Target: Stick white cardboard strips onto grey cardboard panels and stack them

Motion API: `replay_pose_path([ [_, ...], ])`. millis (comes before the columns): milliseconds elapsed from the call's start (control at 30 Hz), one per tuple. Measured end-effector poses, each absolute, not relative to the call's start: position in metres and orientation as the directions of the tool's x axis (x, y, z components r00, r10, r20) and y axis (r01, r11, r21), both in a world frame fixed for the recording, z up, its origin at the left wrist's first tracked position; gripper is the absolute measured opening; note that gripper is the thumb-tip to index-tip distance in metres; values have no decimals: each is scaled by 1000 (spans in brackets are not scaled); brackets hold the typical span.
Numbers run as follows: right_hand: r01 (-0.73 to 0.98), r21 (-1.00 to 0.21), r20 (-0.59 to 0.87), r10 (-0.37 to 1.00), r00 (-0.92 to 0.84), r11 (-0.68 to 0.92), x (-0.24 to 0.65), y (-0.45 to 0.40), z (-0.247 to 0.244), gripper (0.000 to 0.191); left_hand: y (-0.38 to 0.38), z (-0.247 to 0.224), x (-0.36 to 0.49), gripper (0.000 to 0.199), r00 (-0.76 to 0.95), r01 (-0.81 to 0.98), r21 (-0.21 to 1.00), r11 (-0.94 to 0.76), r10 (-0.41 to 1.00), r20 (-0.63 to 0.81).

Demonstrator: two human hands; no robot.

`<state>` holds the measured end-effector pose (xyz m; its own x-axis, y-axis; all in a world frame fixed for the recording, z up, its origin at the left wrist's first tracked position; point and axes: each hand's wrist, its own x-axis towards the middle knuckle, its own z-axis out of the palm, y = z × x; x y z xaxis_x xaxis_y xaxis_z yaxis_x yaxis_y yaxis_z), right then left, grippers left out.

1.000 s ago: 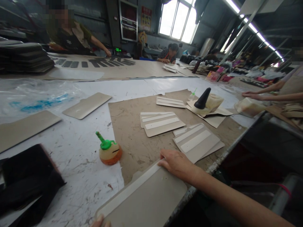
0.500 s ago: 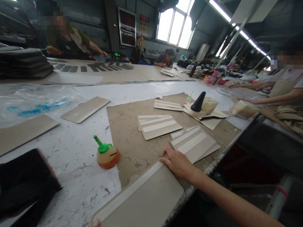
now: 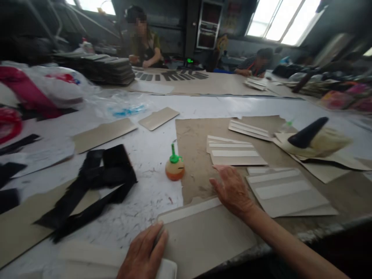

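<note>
A grey-beige flat panel with one white strip along its upper edge lies at the table's front edge. My left hand rests on the strip's left end, its fingers stretched out. Over the strip's right end is my right hand, thumb and fingers apart, its palm hiding that end. Neither hand visibly grips anything. Beyond the panel stands a round squeeze bottle with a green nozzle and orange-brown contents. Stacked panels with white strips lie right of my right hand, and more striped panels lie behind it.
Black strap-like pieces and bare panels lie at left, near clear plastic film. A black cone leans at right on a yellowish block. Behind are a dark stack and a co-worker at another table.
The view has swung left. My left hand has come fully into view on the panel's left end. My right hand's fingers have spread from a pinch at the strip's right end.
</note>
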<state>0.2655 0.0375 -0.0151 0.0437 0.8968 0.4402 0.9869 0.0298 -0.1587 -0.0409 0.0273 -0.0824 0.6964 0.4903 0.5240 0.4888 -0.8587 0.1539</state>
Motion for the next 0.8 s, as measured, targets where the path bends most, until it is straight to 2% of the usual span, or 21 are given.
replay_pose_path([
  [67, 994, -48, 496, 866, -59, 94, 263, 47, -29, 47, 24, -73, -39, 40, 684, 497, 187, -848, 515, 517],
  [167, 993, 79, 429, 895, -117, 92, 264, 55, -42, 50, 21, -68, -36, 38, 672, 506, 232, -830, 549, 496],
  [233, 989, 112, 398, 908, -131, 94, 264, 55, -43, 50, 21, -68, -35, 37, 665, 506, 241, -828, 553, 502],
  [433, 997, 71, 405, 914, 2, -34, 237, 56, -36, 49, 26, -77, -38, 37, 653, 462, 181, -868, 471, 593],
  [567, 992, 124, 289, 957, -27, -10, 218, 59, -34, 46, 25, -76, -37, 37, 641, 483, 206, -851, 504, 579],
  [633, 991, 134, 288, 957, -25, -14, 212, 60, -33, 47, 24, -73, -37, 38, 643, 500, 209, -841, 521, 561],
  [800, 997, 67, 301, 953, 9, -30, 191, 63, -43, 53, 25, -69, -39, 39, 660, 509, 150, -848, 496, 564],
])
